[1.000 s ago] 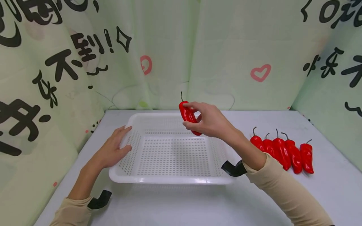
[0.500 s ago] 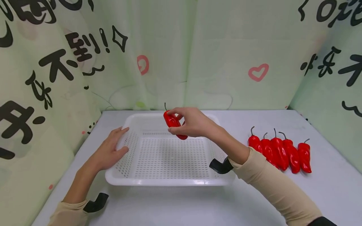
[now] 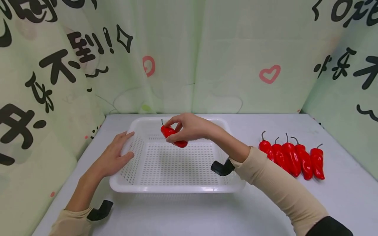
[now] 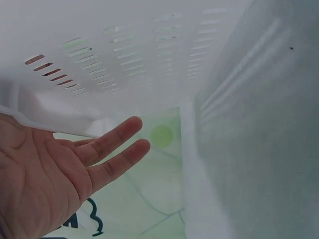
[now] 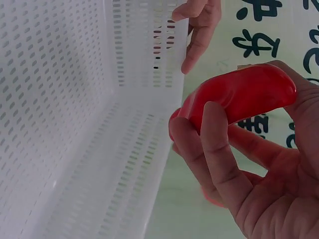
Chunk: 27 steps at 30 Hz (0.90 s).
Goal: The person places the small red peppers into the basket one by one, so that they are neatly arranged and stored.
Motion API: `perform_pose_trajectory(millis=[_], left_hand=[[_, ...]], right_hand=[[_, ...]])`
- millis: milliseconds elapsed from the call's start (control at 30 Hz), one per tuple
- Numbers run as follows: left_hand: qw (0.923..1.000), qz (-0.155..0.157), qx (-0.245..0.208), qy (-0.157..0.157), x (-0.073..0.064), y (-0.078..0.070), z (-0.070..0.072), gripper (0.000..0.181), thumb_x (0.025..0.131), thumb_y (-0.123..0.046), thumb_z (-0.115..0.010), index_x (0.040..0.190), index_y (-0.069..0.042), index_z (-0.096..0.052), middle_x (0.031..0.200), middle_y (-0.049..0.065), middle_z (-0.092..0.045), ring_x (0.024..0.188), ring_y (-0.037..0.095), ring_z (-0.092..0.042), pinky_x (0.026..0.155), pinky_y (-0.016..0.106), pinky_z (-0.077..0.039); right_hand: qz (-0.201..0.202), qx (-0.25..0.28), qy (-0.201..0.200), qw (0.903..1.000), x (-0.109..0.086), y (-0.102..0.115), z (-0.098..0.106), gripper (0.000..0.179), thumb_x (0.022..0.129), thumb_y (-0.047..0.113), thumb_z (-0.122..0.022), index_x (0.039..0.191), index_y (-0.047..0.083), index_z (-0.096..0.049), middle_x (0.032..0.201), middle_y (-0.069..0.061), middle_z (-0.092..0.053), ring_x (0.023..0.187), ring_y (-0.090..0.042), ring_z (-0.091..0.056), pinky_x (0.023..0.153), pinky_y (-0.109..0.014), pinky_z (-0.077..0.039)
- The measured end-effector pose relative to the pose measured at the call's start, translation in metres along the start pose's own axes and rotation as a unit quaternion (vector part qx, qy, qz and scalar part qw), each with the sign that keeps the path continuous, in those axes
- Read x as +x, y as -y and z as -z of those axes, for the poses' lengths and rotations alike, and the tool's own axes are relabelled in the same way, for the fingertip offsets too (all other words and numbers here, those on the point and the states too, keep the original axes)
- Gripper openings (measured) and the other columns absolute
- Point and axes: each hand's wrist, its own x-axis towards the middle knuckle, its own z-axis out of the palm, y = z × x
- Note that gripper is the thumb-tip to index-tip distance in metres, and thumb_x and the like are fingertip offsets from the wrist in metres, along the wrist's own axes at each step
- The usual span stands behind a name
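My right hand (image 3: 192,127) pinches a red chili pepper (image 3: 167,131) between thumb and fingers, over the far part of a white plastic basket (image 3: 177,189). The pepper is tilted, its dark stem pointing up and to the left. In the right wrist view the fingers wrap the glossy pepper (image 5: 244,94) beside the basket's wall. At the basket's left side, my left hand (image 3: 113,157) rests on the rim, thumb toward the inside. The left wrist view shows this hand's fingers (image 4: 117,167) stretched out straight along the slotted outer wall.
Several more red chili peppers (image 3: 293,160) lie side by side in a row on the white table (image 3: 183,216), right of the basket. A pale green curtain (image 3: 230,59) with dark lettering and pink hearts stands behind and at both sides.
My right hand has carried the chili pepper leftward and lower, from the basket's far right to its far middle-left. My left hand stays at the rim.
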Motion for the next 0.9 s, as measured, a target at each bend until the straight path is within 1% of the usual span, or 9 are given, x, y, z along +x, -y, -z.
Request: perform_pose_trajectory(millis=[133, 267, 433, 567, 733, 900], left_hand=[[1.0000, -0.005, -0.005, -0.002, 0.001, 0.000, 0.000, 0.065, 0.097, -0.010, -0.056, 0.156, 0.004, -0.032, 0.159, 0.032, -0.024, 0.134, 0.052, -0.043, 0.107, 0.072, -0.039], [1.0000, -0.008, -0.003, -0.003, 0.002, 0.000, 0.000, 0.065, 0.096, -0.009, -0.056, 0.155, 0.004, -0.032, 0.159, 0.032, -0.025, 0.135, 0.052, -0.042, 0.108, 0.072, -0.038], [1.0000, -0.003, -0.001, -0.003, 0.000, 0.002, 0.000, 0.065, 0.096, -0.008, -0.056, 0.155, 0.004, -0.033, 0.159, 0.032, -0.025, 0.136, 0.053, -0.041, 0.109, 0.072, -0.036], [1.0000, 0.003, 0.001, 0.002, -0.001, 0.001, 0.001, 0.065, 0.097, -0.009, -0.057, 0.156, 0.004, -0.032, 0.159, 0.032, -0.025, 0.138, 0.054, -0.039, 0.109, 0.073, -0.035], [0.9999, 0.011, 0.000, 0.007, -0.001, -0.001, 0.002, 0.066, 0.097, -0.011, -0.058, 0.157, 0.001, -0.031, 0.160, 0.032, -0.023, 0.138, 0.054, -0.038, 0.107, 0.073, -0.036], [0.9998, 0.015, -0.002, 0.011, 0.000, -0.002, 0.002, 0.068, 0.097, -0.011, -0.059, 0.157, 0.001, -0.031, 0.161, 0.031, -0.022, 0.138, 0.055, -0.039, 0.106, 0.073, -0.038]], right_hand=[[-0.004, -0.002, 0.024, 0.9997, 0.006, 0.004, -0.002, 0.047, 0.089, 0.028, -0.076, 0.133, 0.016, -0.066, 0.105, -0.007, -0.071, 0.089, -0.021, -0.070, 0.075, -0.030, -0.061], [-0.013, -0.005, 0.037, 0.9992, 0.013, 0.007, -0.008, 0.043, 0.090, 0.027, -0.076, 0.130, 0.015, -0.067, 0.101, -0.008, -0.071, 0.085, -0.021, -0.070, 0.074, -0.030, -0.061], [-0.017, -0.014, 0.050, 0.9985, 0.024, 0.011, -0.019, 0.044, 0.089, 0.028, -0.075, 0.130, 0.014, -0.067, 0.103, -0.006, -0.069, 0.086, -0.020, -0.069, 0.072, -0.028, -0.061], [-0.016, -0.024, 0.056, 0.9980, 0.030, 0.014, -0.025, 0.041, 0.090, 0.027, -0.075, 0.127, 0.013, -0.068, 0.106, -0.005, -0.067, 0.085, -0.019, -0.068, 0.070, -0.027, -0.061], [-0.025, -0.030, 0.063, 0.9972, 0.037, 0.017, -0.031, 0.037, 0.091, 0.026, -0.075, 0.124, 0.010, -0.069, 0.107, -0.009, -0.066, 0.077, -0.019, -0.069, 0.067, -0.027, -0.061], [-0.039, -0.038, 0.082, 0.9952, 0.042, 0.017, -0.041, 0.040, 0.092, 0.025, -0.074, 0.127, 0.007, -0.067, 0.108, -0.011, -0.066, 0.074, -0.019, -0.069, 0.068, -0.028, -0.062]])
